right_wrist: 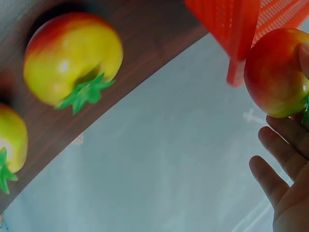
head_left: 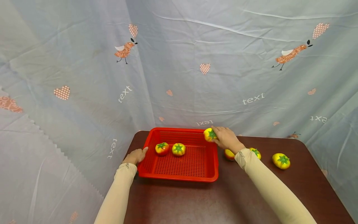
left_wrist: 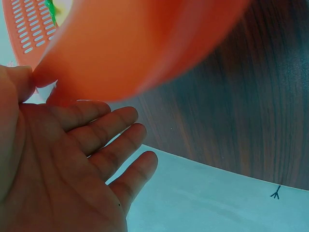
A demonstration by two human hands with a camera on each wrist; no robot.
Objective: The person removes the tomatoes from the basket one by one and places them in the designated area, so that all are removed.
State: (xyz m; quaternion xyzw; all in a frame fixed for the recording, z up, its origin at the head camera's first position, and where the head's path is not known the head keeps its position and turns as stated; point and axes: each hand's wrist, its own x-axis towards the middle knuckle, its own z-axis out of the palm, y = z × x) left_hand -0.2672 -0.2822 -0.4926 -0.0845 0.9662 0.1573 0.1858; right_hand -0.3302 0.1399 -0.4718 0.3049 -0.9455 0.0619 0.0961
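My right hand (head_left: pixel 227 137) holds a red-and-yellow tomato (head_left: pixel 209 134) with green leaves, over the far right corner of the red plastic basket (head_left: pixel 179 179). In the right wrist view, that tomato (right_wrist: pixel 275 72) is beside the basket wall (right_wrist: pixel 244 29), thumb on one side and fingers below. At the basket's left side, my left hand (head_left: pixel 135 156) grips the rim. The left wrist view shows the left hand (left_wrist: pixel 72 145) with its thumb and index finger at the rim and the other fingers extended. Two tomatoes, one redder (head_left: pixel 162 149) and one yellower (head_left: pixel 178 149), lie inside the basket.
On the dark wooden table (head_left: pixel 195 202), right of the basket, lie a partly hidden tomato (head_left: pixel 229 154), another (head_left: pixel 255 153) behind the right forearm, and one (head_left: pixel 281 161) farther right. A grey patterned curtain (head_left: pixel 195 93) hangs behind the table.
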